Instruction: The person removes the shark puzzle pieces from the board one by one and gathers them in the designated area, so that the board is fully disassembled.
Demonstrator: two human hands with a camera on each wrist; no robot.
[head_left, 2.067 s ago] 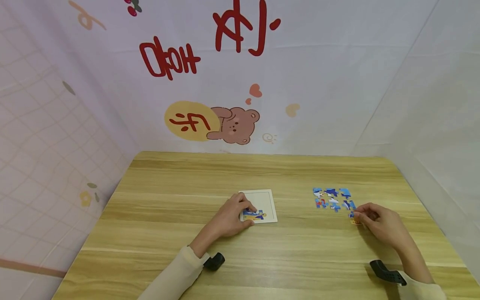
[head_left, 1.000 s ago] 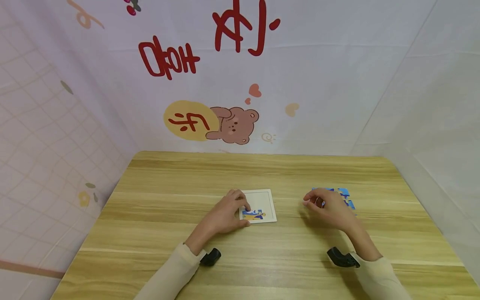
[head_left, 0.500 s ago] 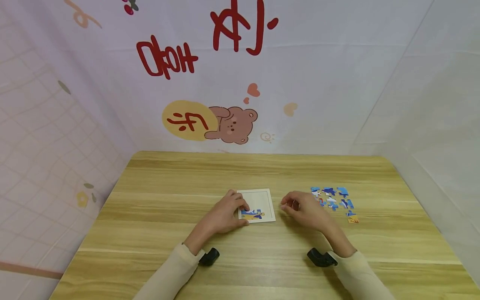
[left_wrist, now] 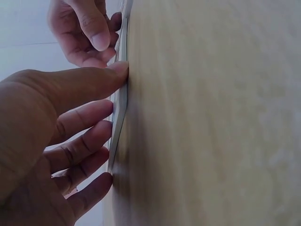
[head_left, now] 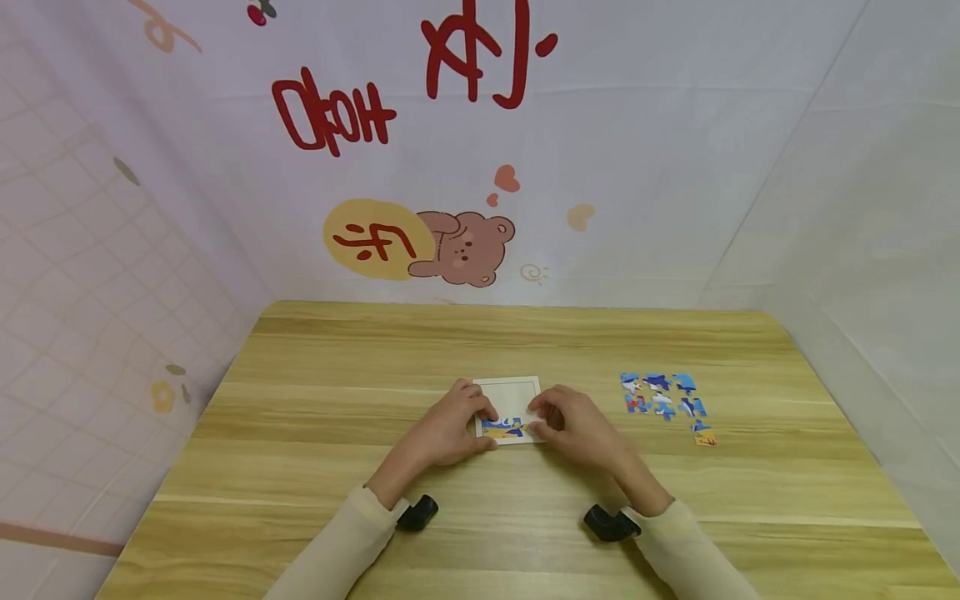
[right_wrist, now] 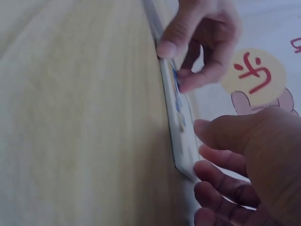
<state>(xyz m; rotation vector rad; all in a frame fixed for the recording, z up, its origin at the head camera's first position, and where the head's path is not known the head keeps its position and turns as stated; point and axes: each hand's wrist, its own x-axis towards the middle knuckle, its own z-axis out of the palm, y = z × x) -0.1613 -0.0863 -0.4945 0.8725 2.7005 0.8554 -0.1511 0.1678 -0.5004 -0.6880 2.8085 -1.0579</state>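
A white puzzle board [head_left: 510, 392] lies on the table, with joined blue and yellow pieces [head_left: 498, 427] along its lower part. My left hand [head_left: 450, 429] holds the board's left side. Its thumb presses the near edge, and a finger reaches over the pieces. Over the board's lower right corner is my right hand [head_left: 577, 425], fingers bent. In the right wrist view its thumb and fingertips [right_wrist: 201, 127] stand slightly apart beside the board's edge. Whether a small piece sits between them cannot be made out. The board [left_wrist: 121, 94] shows edge-on in the left wrist view.
Several loose puzzle pieces [head_left: 660, 405] lie in rough rows on the right of the wooden table [head_left: 360, 350]. A yellow piece [head_left: 705, 438] is nearest the front among them. A printed cloth wall [head_left: 637, 167] rises behind the table.
My right hand has travelled left from the loose pieces to the board's lower right corner, uncovering those pieces. My left hand stays at the board's left side.
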